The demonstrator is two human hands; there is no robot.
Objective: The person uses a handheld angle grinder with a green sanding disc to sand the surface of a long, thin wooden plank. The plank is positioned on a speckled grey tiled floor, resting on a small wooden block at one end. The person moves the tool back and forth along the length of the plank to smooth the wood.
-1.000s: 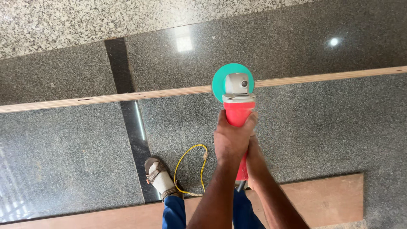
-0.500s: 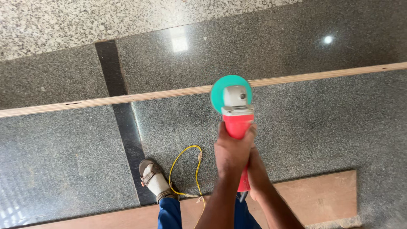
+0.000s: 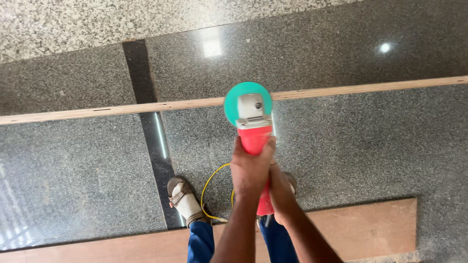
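Here, both hands' fingers wrap the red angle grinder [image 3: 255,146]: left hand [image 3: 251,168] forward, right hand [image 3: 280,187] behind, green disc [image 3: 239,97] at twelve o'clock on the plywood strip [image 3: 122,109].

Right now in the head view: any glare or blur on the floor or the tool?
Head view: two bright lamp reflections on the polished granite floor, a streak of glare on the dark strip; the red grinder, left hand and right hand look sharp, the wooden batten too.

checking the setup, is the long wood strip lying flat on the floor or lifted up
Flat: the long wood strip lies along the granite floor, with the grinder's green disc over it.
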